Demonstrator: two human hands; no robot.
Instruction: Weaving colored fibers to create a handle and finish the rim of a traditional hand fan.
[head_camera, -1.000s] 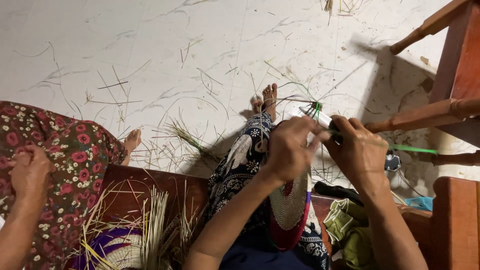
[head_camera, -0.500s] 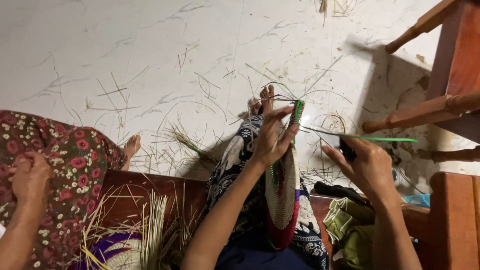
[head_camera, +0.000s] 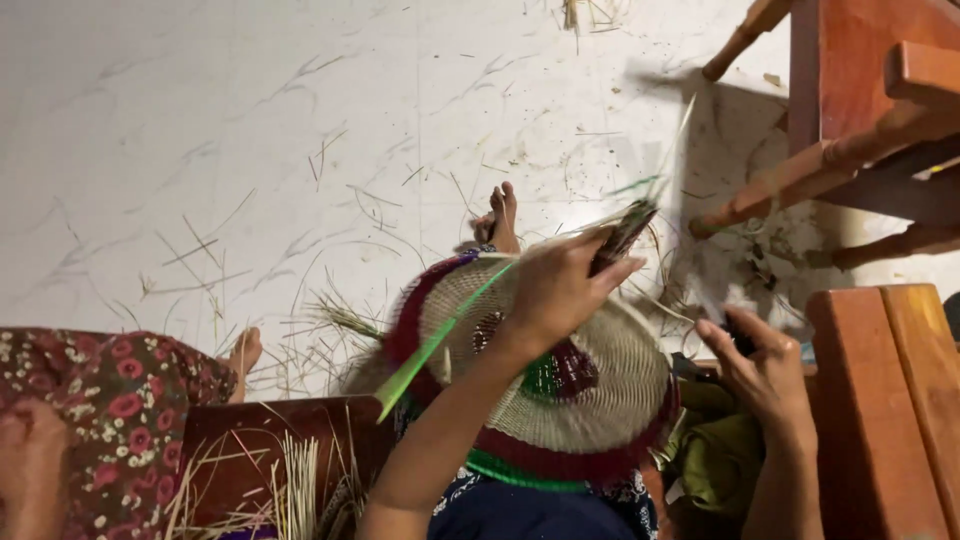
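Note:
A round woven disc (head_camera: 590, 400), cream with maroon and green bands, rests on my lap with its flat face turned up. My left hand (head_camera: 555, 290) grips its far rim, fingers curled over the edge next to a dark tuft of loose strands (head_camera: 625, 232). A long green strip (head_camera: 430, 350) runs from the disc's rim down to the left. My right hand (head_camera: 765, 375) is apart from the disc on the right, closed around a small dark tool (head_camera: 740, 342). My bare foot (head_camera: 500, 215) shows beyond the disc.
Another person in a red floral dress (head_camera: 110, 420) sits at the left, foot (head_camera: 245, 352) on the white tiled floor (head_camera: 250, 130), which is strewn with straw bits. Pale straw strips (head_camera: 300, 480) lie by a brown board. Red wooden furniture (head_camera: 870, 110) stands on the right, a bench (head_camera: 900, 400) beside me.
The disc has turned from edge-on to flat, face up. My left hand rotated it and stays on the rim. My right hand has pulled away right and down, and the green strip swung left.

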